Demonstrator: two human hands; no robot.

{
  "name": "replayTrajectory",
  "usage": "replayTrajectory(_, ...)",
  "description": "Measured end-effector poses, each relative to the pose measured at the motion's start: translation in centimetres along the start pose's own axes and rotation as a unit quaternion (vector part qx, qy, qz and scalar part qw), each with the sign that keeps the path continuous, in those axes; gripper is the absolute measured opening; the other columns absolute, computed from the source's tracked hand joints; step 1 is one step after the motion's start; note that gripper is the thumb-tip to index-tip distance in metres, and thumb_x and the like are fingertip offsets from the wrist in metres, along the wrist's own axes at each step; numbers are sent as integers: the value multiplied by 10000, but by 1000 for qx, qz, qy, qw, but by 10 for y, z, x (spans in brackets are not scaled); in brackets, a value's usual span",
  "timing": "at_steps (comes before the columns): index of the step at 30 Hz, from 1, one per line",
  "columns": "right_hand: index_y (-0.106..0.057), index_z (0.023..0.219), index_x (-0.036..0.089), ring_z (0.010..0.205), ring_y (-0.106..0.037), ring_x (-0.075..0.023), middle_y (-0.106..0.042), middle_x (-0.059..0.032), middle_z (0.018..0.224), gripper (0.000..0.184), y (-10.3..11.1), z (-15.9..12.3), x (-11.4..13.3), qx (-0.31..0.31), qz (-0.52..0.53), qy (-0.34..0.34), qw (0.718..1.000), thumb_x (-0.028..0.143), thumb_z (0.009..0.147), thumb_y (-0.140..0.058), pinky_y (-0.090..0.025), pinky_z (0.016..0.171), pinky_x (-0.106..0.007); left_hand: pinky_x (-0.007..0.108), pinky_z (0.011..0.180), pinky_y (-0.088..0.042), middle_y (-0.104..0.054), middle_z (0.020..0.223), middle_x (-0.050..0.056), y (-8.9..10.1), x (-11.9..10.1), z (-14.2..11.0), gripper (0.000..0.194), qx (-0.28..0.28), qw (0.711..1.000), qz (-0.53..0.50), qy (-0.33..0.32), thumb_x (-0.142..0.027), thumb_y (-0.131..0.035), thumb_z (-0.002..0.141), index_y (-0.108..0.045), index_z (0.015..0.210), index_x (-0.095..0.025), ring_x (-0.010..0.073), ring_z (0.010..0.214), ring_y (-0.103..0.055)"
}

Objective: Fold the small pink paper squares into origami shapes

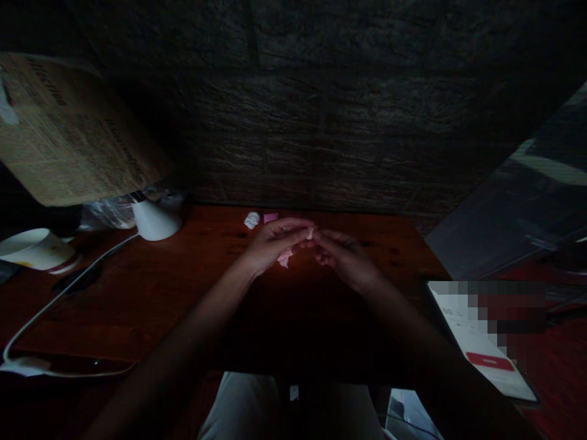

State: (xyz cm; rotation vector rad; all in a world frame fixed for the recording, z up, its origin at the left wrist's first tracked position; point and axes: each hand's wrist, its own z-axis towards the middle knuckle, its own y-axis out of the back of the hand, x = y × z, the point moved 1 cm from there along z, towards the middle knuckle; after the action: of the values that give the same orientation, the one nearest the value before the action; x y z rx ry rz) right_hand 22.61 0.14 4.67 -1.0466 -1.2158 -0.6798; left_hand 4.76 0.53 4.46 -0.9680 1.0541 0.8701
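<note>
Above the wooden desk, my left hand (278, 243) and my right hand (342, 253) meet with fingertips pinched together. Between them is a small pale pink scrap (310, 233), which looks like crumpled paper, mostly covered by the fingers. Below my left palm shows a crumpled pink piece (285, 258); whether that hand holds it or it lies on the desk, I cannot tell. Just behind the left hand lie a crumpled white wad (252, 220) and a flat pink block or pad (270, 217).
The brown desk (137, 305) meets a dark stone-patterned wall (293, 140). On the left stand a lamp with a newspaper-print shade (77, 134) and white base (156, 220), its cord (64, 292), and a tipped paper cup (34, 249). A lit tablet-like screen (477, 342) is at right.
</note>
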Motion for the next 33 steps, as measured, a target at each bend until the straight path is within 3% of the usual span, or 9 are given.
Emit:
replayTrajectory(4,-813,880,254,644,-580,-103,-766,-26,862,358,1,0,-2,11,0,4,1000,553,694,-874,-428,583,-247,189,443,-371,-749,786,61,1,1,1,367,-20,1000,-10,2,-386,-920,689,-799,969,-183,106,585,-614)
replayTrajectory(12,-826,874,266,630,-580,-98,-772,-28,877,360,0,1,-4,8,11,-8,1000,550,664,-895,-430,569,-243,204,426,-367,-726,726,43,2,5,2,272,-49,998,21,-13,-434,-865,759,-797,863,-192,79,516,-547)
replayTrajectory(18,-829,867,275,639,-583,-93,-757,-5,831,315,-1,1,-5,13,4,-6,1000,485,650,-919,-432,580,-234,182,464,-414,-763,806,33,0,5,1,334,-86,996,18,-14,-375,-910,685,-793,947,-202,90,587,-612)
replayTrajectory(24,-818,911,276,659,-603,-118,-766,-7,856,298,-3,-2,-3,13,-54,35,998,480,703,-879,-456,612,-262,187,473,-432,-784,896,57,-2,4,1,358,-91,995,30,-24,-405,-874,730,-793,1011,-199,98,607,-625)
replayTrajectory(28,-801,924,262,637,-605,-122,-760,-11,850,317,-3,-3,-1,11,-69,43,997,502,725,-858,-461,604,-271,193,473,-427,-793,1011,81,-3,1,0,346,-64,998,22,-18,-404,-840,782,-792,1064,-209,112,649,-663)
replayTrajectory(33,-795,921,259,644,-607,-124,-757,-17,872,310,-2,-4,1,22,-79,60,995,521,760,-830,-466,605,-273,204,544,-494,-801,1057,94,-3,-1,1,362,-53,998,6,-27,-380,-877,742,-801,1048,-203,123,693,-695)
